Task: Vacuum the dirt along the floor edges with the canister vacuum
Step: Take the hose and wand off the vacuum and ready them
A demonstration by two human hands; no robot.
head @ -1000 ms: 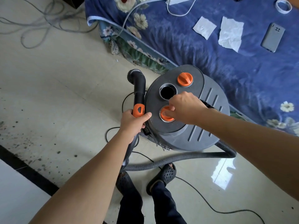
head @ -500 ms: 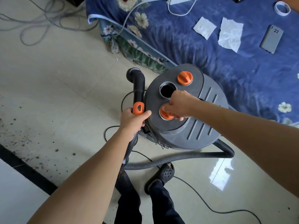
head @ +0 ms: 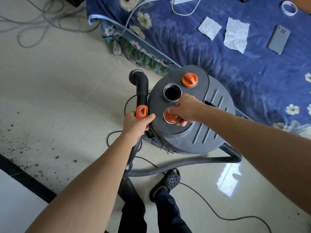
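Far left of the canister (head: 193, 137), dirt (head: 20, 148) lies speckled over the floor (head: 67, 98) along a black strip (head: 25, 179). None of it looks cleared, so the vacuuming itself seems not yet begun.

Just beside the canister's left side, the left hand (head: 134, 125) is clenched round the wand (head: 142, 96) at its orange collar. The brush end lies by the canister's far left, well apart from the dirt.

On the canister's lid, the right hand (head: 185, 110) grasps the near knob (head: 169, 117), fingers curled over it. An open port (head: 172, 93) and the far knob (head: 189, 79) sit beyond. The hose (head: 185, 165) runs from the canister's right, across its front, to the wand.

I judge this a set-up step, with the whole edge left to do.
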